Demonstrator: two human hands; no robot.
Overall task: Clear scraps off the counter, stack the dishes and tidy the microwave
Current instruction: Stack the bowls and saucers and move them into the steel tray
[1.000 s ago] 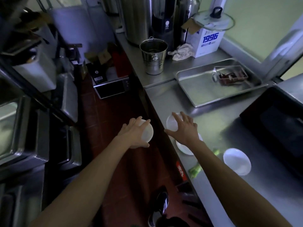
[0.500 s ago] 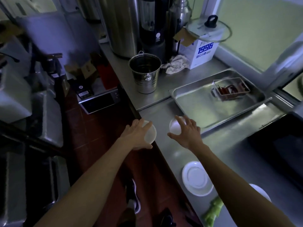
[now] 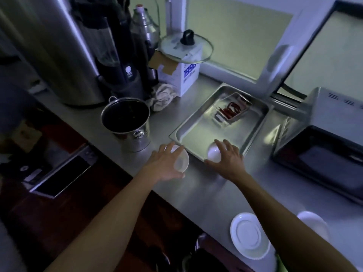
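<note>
The white carton [image 3: 184,79] under the glass lid bears blue digits reading roughly "1996".

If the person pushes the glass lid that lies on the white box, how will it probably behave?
The glass lid overhangs the white box on every side, so a push would probably slide or tip it off. It looks like smooth glass, so likely slippery and breakable. Its black knob seems the safest grip.

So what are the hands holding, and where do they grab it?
Each holds a small white bowl from above: the left hand round the left bowl, the right hand over the right bowl.
</note>
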